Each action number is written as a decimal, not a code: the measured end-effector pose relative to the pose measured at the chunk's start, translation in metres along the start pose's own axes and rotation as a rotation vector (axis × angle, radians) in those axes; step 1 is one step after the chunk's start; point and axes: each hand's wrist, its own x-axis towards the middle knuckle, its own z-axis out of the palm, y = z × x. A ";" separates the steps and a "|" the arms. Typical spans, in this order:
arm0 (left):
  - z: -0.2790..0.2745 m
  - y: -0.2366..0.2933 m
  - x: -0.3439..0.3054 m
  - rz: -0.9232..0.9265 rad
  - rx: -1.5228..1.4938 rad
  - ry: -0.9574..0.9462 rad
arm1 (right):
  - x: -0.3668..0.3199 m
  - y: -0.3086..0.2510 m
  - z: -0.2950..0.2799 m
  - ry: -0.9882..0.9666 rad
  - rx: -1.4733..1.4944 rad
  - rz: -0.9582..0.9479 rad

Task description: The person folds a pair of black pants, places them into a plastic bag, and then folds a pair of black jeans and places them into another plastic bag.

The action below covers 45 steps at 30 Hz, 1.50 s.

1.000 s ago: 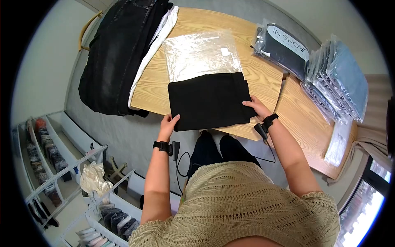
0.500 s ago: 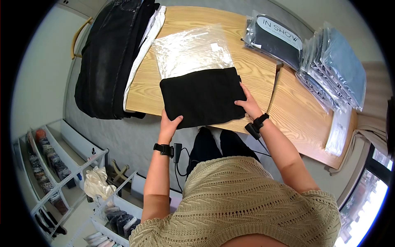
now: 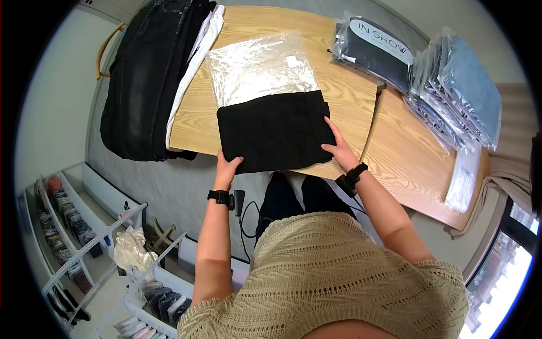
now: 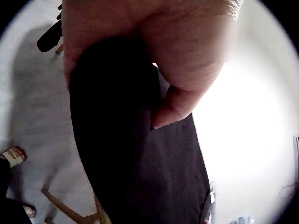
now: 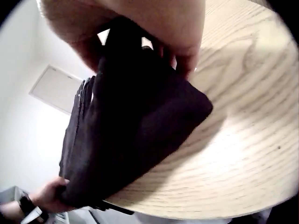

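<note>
A folded black cloth (image 3: 274,133) is held between both hands at the near edge of the table, its far edge over part of a clear plastic bag (image 3: 262,68). My left hand (image 3: 227,168) grips its near left corner, thumb on top. At the right side my right hand (image 3: 341,148) pinches the edge, thumb on top and a finger along the side. The left wrist view shows the thumb pressed on the dark cloth (image 4: 173,172). In the right wrist view the cloth (image 5: 135,121) hangs in folds from the hand (image 5: 135,23), beside the wooden surface.
Dark jeans and other garments (image 3: 144,85) lie piled at the table's left. At the right stand a bagged item marked IN SHOW (image 3: 378,48), a stack of bagged garments (image 3: 466,90) and a flat plastic packet (image 3: 464,178). Shelving (image 3: 84,248) is at the lower left.
Held in both hands, the black cloth has shifted left and slightly away from the body in view. The table and the items on it also appear further left as the view has shifted.
</note>
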 end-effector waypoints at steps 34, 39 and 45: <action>0.004 0.028 -0.011 0.092 -0.088 -0.040 | 0.011 -0.026 0.010 -0.049 0.337 0.334; 0.033 0.069 -0.035 0.297 0.220 0.009 | 0.004 -0.031 0.035 0.206 -0.073 -0.094; 0.110 0.099 -0.064 0.583 0.602 -0.005 | -0.006 -0.068 0.043 0.049 -0.190 0.065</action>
